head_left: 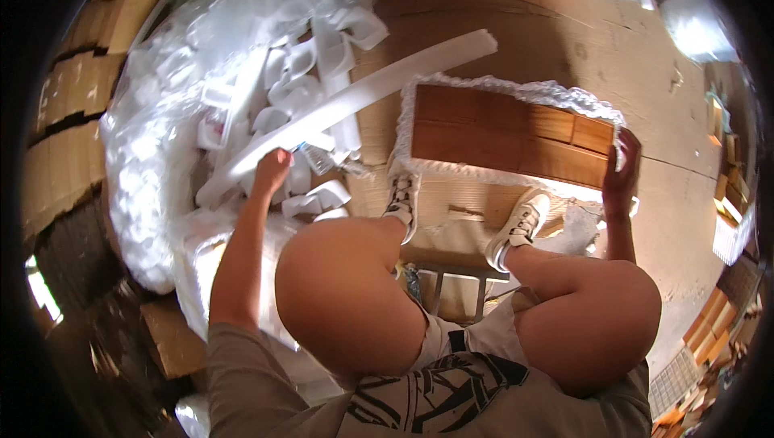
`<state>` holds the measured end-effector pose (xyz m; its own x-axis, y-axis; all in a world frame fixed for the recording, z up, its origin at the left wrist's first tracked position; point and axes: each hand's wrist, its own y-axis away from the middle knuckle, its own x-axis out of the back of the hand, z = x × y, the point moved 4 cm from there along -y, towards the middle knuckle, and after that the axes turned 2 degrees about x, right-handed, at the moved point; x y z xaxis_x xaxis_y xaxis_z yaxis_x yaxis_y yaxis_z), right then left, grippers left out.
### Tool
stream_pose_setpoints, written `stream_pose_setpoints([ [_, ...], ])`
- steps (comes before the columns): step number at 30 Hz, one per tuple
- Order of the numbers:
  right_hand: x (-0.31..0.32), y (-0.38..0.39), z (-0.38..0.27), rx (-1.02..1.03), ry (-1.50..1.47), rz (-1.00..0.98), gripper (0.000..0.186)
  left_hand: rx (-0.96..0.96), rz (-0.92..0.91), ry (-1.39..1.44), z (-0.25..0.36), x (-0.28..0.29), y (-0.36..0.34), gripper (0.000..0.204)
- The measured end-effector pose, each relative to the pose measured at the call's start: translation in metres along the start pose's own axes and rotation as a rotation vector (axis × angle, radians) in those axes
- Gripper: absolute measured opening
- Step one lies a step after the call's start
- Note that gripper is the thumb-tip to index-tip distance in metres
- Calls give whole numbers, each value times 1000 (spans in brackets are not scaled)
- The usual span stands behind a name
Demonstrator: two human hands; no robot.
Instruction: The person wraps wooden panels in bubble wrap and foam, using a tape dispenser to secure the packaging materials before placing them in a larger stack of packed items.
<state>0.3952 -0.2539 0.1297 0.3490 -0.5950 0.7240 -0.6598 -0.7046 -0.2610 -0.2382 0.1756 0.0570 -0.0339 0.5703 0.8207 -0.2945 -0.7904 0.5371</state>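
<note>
left hand (272, 169) gripping long white foam strip (355, 99) | right hand (622, 170) clasping edge of wooden panel (512, 133) (foam-trimmed) | foam scrap pile (242, 75) crowding left | knees in front

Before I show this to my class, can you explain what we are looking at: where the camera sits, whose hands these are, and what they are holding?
There is no machine here. One wide fisheye camera worn on a person's head looks down, which is why straight edges bend near the rim. The person sits with bare knees in view and both shoes on the floor.

The left hand reaches out and grips a long white foam strip, drawn from a big heap of white foam pieces in clear plastic. The right hand holds the right edge of a wooden panel, which has white foam edging around it and lies on cardboard spread over the floor. More wooden pieces lie at the far right rim, too small to make out.
</note>
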Motion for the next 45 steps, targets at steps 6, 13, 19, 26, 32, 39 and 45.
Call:
stream_pose_setpoints([
  [6, 0, -1, -47, 183, 24, -214, 36, -166, 146, -675, 1, -111, -47, 100],
  [13, -23, -6, -58, 103, -117, -286, 40, -254, 334, -848, 35, -87, -137, 53],
  [19, -29, 10, -70, 61, -246, -297, 41, 42, 169, -483, -32, -91, -101, 31],
  [26, -26, 2, -81, 301, -137, -278, 33, -71, 466, -589, -67, -107, -81, 22],
  [32, -38, -17, -92, 60, -379, -312, 30, -176, 511, -646, -7, -52, -61, 9],
  [39, -73, -28, -167, 242, -339, -644, 11, -242, 663, 458, 110, 3, 89, 24],
  [45, -117, -46, -245, 783, -255, -827, 59, -569, 158, 976, 248, 41, 119, 62],
])
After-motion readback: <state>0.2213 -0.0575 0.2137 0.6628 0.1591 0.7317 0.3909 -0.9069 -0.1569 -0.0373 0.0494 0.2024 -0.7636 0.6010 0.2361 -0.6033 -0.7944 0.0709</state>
